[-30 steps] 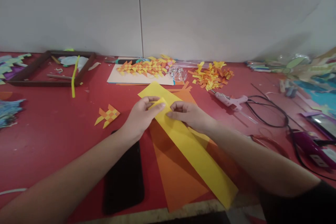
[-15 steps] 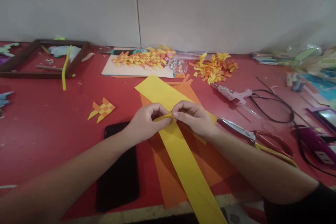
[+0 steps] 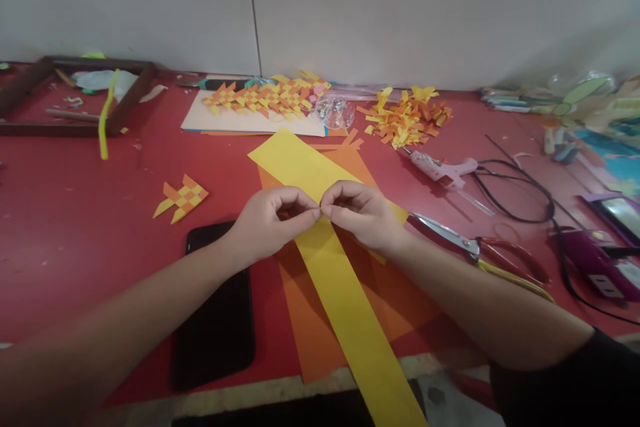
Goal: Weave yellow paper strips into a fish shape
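Observation:
My left hand (image 3: 277, 220) and my right hand (image 3: 365, 213) meet fingertip to fingertip, thumbs and forefingers pinched. Between them is the top end of a long yellow paper strip (image 3: 353, 307), which runs down past the front edge of the table. The pinched edge itself is mostly hidden by my fingers. Under my hands, another wide yellow paper strip (image 3: 285, 153) lies slantwise over orange paper sheets (image 3: 313, 347). A black phone (image 3: 215, 327) lies under my left forearm. Scissors (image 3: 450, 237) with red and yellow handles lie beside my right forearm.
A woven paper fish (image 3: 183, 199) lies to the left, and several more fish (image 3: 265, 99) rest on cardboard behind. A pile of paper scraps (image 3: 405, 117), a pink glue gun (image 3: 445, 171) with a black cord, and a dark wooden frame (image 3: 143, 93) are around.
The thumbs and forefingers have closed closer together at the strip's end, and the yellow edge seen in my left hand is now covered. The whole view has shifted slightly.

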